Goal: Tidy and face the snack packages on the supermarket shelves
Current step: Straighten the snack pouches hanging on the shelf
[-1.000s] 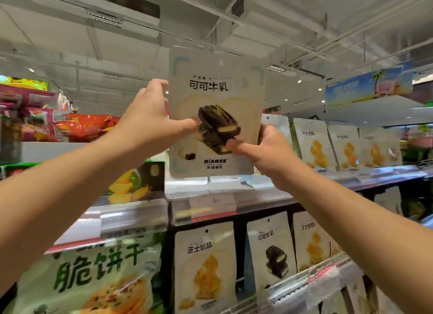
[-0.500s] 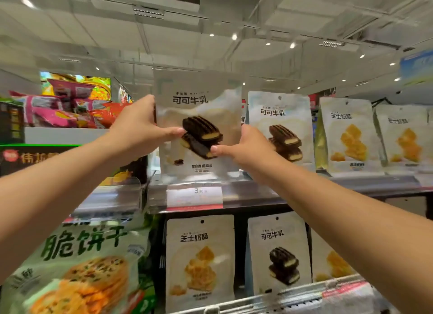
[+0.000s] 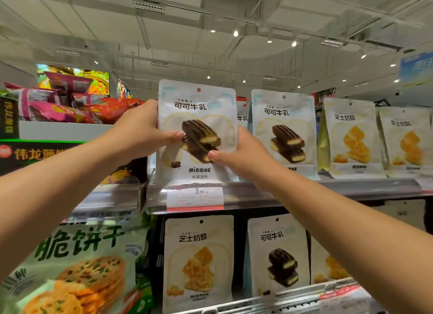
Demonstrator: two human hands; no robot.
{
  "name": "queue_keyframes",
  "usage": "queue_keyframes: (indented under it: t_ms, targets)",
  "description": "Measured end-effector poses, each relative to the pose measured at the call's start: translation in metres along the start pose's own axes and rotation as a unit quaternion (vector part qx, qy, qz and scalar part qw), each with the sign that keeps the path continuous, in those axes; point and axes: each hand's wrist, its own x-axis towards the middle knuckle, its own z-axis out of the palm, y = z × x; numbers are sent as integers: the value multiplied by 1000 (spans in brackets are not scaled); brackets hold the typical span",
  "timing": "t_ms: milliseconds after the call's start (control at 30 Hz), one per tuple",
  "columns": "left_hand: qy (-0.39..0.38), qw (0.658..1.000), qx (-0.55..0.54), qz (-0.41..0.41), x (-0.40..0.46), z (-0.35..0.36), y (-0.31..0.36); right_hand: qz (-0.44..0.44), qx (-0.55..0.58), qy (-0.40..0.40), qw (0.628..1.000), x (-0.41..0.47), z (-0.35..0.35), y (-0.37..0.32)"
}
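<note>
A white snack pouch with a chocolate biscuit picture (image 3: 199,116) stands upright, facing front, at the left end of the top shelf (image 3: 304,191). My left hand (image 3: 138,133) grips its left edge, thumb across the front. My right hand (image 3: 243,154) grips its right edge, thumb on the front. Its bottom edge is at the shelf's front lip, above a price tag (image 3: 195,195). An identical chocolate pouch (image 3: 284,133) stands to its right, then two yellow cheese pouches (image 3: 351,138) (image 3: 406,140).
The shelf below holds a cheese pouch (image 3: 199,262), a chocolate pouch (image 3: 278,257) and another cheese pouch (image 3: 328,264). A large green cracker bag (image 3: 77,266) fills the lower left. Red and pink snack bags (image 3: 70,107) lie at upper left.
The pouch has come down from in front of the ceiling to the shelf's left end, held by both hands throughout. The view has swung left and closer.
</note>
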Motion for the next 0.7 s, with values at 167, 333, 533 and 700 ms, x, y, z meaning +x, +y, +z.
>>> queue_keyframes:
  t_ms: [167,333,533,700]
  targets:
    - [129,973,131,139,-38,10,10,-31,-29,43,998,-9,0,2]
    - [145,921,206,296,-100,42,9,-116,14,88,989,-42,3,11]
    - [74,930,220,285,-131,69,-10,-215,-142,71,964,-86,22,44]
    - [91,927,235,278,-132,76,-12,-267,-255,118,922,-94,34,57]
